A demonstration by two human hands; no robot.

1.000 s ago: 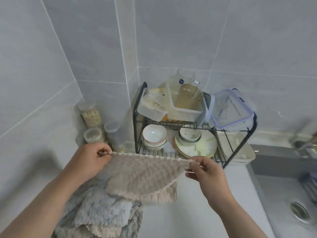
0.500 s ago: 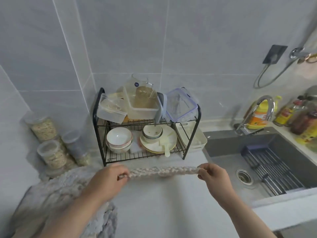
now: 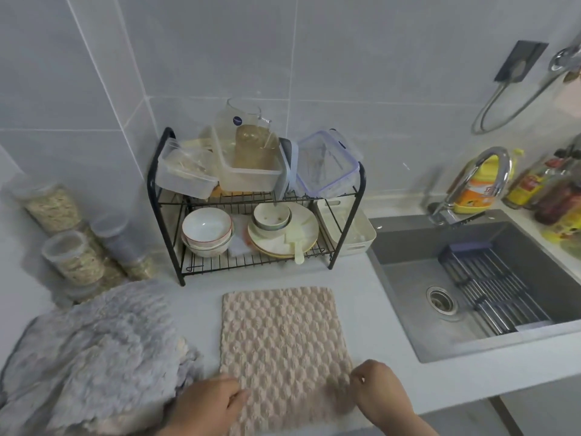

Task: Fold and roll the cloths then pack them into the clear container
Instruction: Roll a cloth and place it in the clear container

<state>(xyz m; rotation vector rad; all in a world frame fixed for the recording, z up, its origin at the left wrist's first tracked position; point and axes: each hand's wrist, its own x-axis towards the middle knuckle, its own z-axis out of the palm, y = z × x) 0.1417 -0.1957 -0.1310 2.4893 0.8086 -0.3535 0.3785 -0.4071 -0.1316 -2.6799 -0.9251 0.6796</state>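
At the near left of the worktop (image 3: 371,297) lies a heap of grey cloths (image 3: 94,357), plush, limp and crumpled, waiting their turn. Just right of the heap, the left hand (image 3: 207,407) sits at the near left corner of the beige cloth (image 3: 283,341). Its fingers are curled and its fingertips touch the cloth's edge, but whether the grip is closed on the fabric cannot be told.

The beige cloth is spread flat in the middle of the worktop, its far edge short of the dish rack (image 3: 163,196). Its thick, quilted weave suggests something light, soft and floppy with no stiffness of its own. It should crease wherever it is bent, slide little on the worktop, and roll up bulky. The near corners look like the best places to hold, so the edge can be lifted evenly and carried to the far edge for a square fold.

Several clear containers (image 3: 251,171) stand on the rack's top shelf; which one is meant is unclear.

The right hand (image 3: 382,391) is at the near right corner with its knuckles bent over the cloth. Blur hides whether its grip pinches the fabric.
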